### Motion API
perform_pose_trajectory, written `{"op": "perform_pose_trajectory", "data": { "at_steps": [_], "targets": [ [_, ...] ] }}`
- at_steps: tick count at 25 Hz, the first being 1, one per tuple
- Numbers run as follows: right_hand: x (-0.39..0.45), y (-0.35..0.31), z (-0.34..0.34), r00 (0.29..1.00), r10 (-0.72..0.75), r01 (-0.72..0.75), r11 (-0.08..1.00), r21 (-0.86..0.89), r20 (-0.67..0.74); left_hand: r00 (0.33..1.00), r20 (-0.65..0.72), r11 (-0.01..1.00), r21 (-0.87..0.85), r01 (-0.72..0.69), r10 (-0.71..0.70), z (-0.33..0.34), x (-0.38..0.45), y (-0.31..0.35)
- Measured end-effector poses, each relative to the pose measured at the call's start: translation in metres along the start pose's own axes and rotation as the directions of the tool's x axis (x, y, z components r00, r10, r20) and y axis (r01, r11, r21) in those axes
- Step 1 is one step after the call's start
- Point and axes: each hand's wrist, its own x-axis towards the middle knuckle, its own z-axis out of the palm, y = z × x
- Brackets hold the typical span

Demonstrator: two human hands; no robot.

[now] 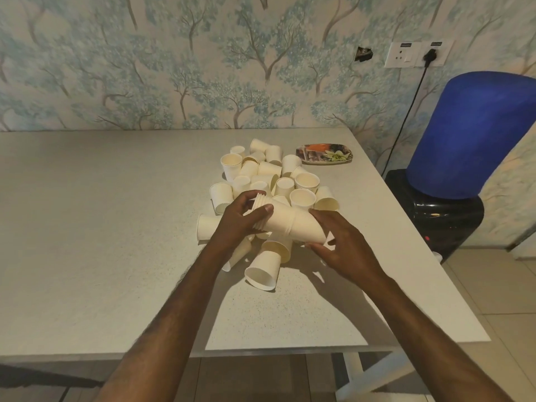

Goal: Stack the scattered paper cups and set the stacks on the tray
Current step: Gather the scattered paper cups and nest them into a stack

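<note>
We hold one sideways stack of white paper cups (285, 223), left hand (237, 220) wrapped round its rims, right hand (340, 245) cupping its bottom. Many loose white paper cups (269, 175) wait on the table. The small flowered tray (324, 153) has no stacks yet.

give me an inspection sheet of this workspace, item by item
surface: pale speckled table, pushed against the wall
job's things: stack of nested cups held sideways above the pile; loose paper cups heaped mid-table, some upright, some tipped; tray with a flower print beyond the pile, no cups on it
clutter: nothing seen
grippers: left hand wraps the rim end of the stack; right hand holds the base end
cables: black cord runs down from the wall socket toward the dispenser
surroundings: tree-pattern wallpaper; water dispenser with a blue bottle right of the table; tiled floor
</note>
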Motion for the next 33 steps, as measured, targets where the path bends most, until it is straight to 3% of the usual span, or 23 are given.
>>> {"op": "perform_pose_trajectory", "data": {
  "at_steps": [5, 10, 12, 14, 16, 20, 27, 30, 33],
  "targets": [
    [0.028, -0.032, 0.013, 0.999, -0.044, 0.044, 0.999, 0.026, 0.012, 0.998, 0.060, 0.996, -0.078, 0.034, -0.029, 0.007, 0.000, 0.002],
    [0.018, -0.029, 0.032, 0.973, 0.191, -0.210, 0.965, 0.155, 0.130, 0.985, -0.174, 0.999, -0.047, -0.007, -0.001, -0.014, 0.005, 0.000],
    [0.002, -0.022, 0.042, 0.959, 0.154, -0.169, 0.985, 0.042, 0.236, 0.969, -0.246, 0.999, -0.030, -0.021, 0.013, -0.026, 0.008, -0.002],
    [-0.005, -0.015, 0.051, 0.913, 0.071, -0.033, 0.994, -0.101, 0.402, 0.958, -0.285, 0.999, -0.015, -0.029, 0.024, -0.033, 0.012, -0.003],
    [0.000, -0.013, 0.055, 0.877, 0.028, 0.065, 0.982, -0.176, 0.480, 0.953, -0.302, 0.999, -0.006, -0.040, 0.036, -0.035, 0.016, -0.004],
    [0.014, -0.025, 0.062, 0.861, 0.077, 0.027, 0.980, -0.197, 0.503, 0.950, -0.309, 0.998, 0.033, -0.047, 0.055, -0.034, 0.017, -0.003],
    [0.013, -0.040, 0.067, 0.908, 0.125, -0.023, 0.968, -0.250, 0.399, 0.945, -0.318, 0.997, 0.020, -0.076, 0.079, -0.037, 0.019, -0.008],
    [0.008, -0.032, 0.057, 0.905, -0.028, 0.115, 0.977, -0.180, 0.425, 0.946, -0.312, 0.995, 0.015, -0.094, 0.094, -0.038, 0.019, -0.007],
    [0.004, -0.017, 0.054, 0.817, -0.272, 0.439, 0.865, -0.244, 0.509, 0.943, -0.314, 0.994, 0.010, -0.110, 0.108, -0.040, 0.017, -0.006]
  ]
}}
